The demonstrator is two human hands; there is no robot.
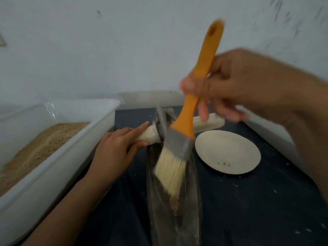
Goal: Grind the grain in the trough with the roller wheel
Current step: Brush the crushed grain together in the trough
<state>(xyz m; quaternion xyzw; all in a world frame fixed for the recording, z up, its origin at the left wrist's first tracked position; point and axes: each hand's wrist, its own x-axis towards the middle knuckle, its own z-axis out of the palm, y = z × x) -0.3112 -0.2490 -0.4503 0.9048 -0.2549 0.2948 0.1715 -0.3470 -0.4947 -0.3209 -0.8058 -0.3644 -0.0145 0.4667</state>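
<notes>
Your left hand (115, 148) grips the roller wheel's (161, 124) handle, parking it at the trough's (195, 201) far end so your right hand (221, 86), clamped on the brush (179, 148), can sweep the grain (174, 203) together.

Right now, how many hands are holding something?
2. The left hand grips the roller wheel's handle beside the trough; the right hand holds the brush above it.

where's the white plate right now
In the head view the white plate lies on the dark cloth right of the trough, beside the brush that the right hand holds.
</notes>
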